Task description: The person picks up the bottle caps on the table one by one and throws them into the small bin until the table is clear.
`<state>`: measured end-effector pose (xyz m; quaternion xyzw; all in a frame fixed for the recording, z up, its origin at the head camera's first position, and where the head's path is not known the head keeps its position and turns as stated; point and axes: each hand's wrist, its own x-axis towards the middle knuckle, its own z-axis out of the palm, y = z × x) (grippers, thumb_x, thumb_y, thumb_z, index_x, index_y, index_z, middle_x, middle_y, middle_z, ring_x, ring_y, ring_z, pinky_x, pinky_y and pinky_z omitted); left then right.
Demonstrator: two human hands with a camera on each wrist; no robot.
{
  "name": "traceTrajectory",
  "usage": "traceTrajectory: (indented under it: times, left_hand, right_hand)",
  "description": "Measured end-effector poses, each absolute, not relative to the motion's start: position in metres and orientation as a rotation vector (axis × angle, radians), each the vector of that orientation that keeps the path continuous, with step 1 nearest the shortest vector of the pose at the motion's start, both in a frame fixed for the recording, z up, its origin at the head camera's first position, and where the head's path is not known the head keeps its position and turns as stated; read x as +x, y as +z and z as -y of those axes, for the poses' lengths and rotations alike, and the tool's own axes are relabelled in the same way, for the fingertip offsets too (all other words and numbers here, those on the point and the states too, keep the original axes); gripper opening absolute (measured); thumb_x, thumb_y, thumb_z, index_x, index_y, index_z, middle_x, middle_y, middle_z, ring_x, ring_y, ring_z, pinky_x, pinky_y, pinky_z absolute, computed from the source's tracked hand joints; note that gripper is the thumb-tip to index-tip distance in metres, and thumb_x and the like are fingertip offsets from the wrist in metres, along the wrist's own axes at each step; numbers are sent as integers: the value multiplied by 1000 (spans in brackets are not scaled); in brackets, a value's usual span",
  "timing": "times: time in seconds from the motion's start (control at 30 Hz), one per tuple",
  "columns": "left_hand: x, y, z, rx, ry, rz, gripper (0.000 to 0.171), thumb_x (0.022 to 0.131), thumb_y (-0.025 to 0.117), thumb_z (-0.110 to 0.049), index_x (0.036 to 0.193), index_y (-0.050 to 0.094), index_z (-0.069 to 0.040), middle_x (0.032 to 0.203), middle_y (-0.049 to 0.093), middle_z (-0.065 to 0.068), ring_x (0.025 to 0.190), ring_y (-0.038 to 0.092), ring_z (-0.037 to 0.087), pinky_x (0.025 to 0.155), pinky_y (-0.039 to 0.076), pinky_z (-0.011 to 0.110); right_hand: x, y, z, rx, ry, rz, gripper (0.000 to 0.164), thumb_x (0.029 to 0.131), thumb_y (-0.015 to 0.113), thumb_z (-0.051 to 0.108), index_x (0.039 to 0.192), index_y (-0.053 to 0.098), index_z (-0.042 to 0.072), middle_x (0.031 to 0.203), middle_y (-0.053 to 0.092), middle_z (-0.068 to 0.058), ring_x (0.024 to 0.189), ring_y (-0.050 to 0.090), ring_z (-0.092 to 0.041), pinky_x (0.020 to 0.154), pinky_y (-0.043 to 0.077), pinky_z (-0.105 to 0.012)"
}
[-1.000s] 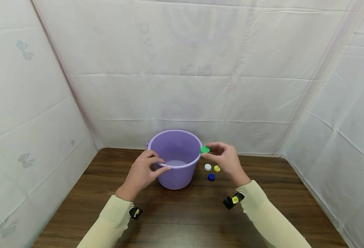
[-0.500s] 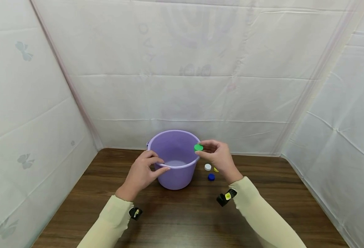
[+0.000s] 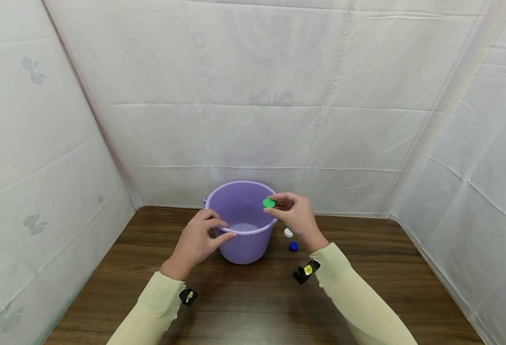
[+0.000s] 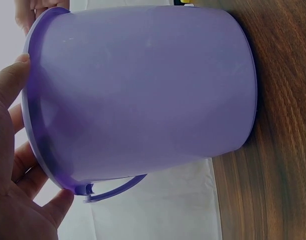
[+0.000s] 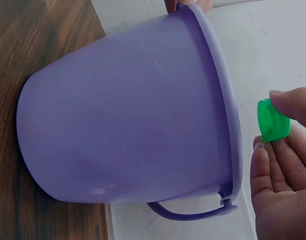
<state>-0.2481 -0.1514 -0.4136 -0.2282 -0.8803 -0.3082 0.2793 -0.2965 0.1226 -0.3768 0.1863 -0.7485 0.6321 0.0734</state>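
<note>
The right hand pinches the green cap above the right side of the purple bucket; the left hand grips its near-left rim; the step looks like dropping the cap in, so the next move calls for parting that pinch; 2 others, the white cap and blue cap, lie right.

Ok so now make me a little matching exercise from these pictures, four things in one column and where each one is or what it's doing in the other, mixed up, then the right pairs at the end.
Column one:
1. green cap
2. left hand
3. blue cap
4. purple bucket

Column two:
A. standing upright on the table
B. pinched by the right hand
C. lying near the white cap
D. gripping a rim

Right pairs: 1-B, 2-D, 3-C, 4-A.
</note>
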Motion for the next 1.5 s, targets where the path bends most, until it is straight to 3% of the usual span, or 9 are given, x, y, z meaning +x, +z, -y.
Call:
traceTrajectory:
  times: [0.43,0.6,1.33,1.5]
  left_hand:
    - [-247,-413,150,-605,-816,2381,26,76,92,-35,87,80,-15,93,62,-5,86,60,18,72,56,33]
    - [-247,-413,151,-599,-835,2387,27,76,92,-35,88,80,-15,93,62,-4,86,61,21,72,57,37]
    - [-246,-413,152,-594,-830,2397,28,76,92,-36,89,80,-15,93,62,-5,87,61,20,72,55,30]
    - [-246,-413,152,-590,-815,2393,28,76,92,-37,88,80,-15,93,62,-5,87,57,13,73,55,30]
  right_hand:
    - [-300,-372,-114,533,1818,2297,35,80,90,16,111,77,5,110,77,-17,96,73,-25,80,59,-22]
    - [-303,-372,-113,526,1806,2304,33,80,90,14,109,77,6,108,77,-14,94,74,-22,80,59,-23]
    - [-305,-370,-104,518,1760,2324,31,81,89,14,109,77,7,108,77,-11,94,74,-20,85,60,-29]
    - [-308,-372,-103,514,1747,2345,41,81,89,18,118,75,8,119,75,-10,108,73,-28,94,59,-39]
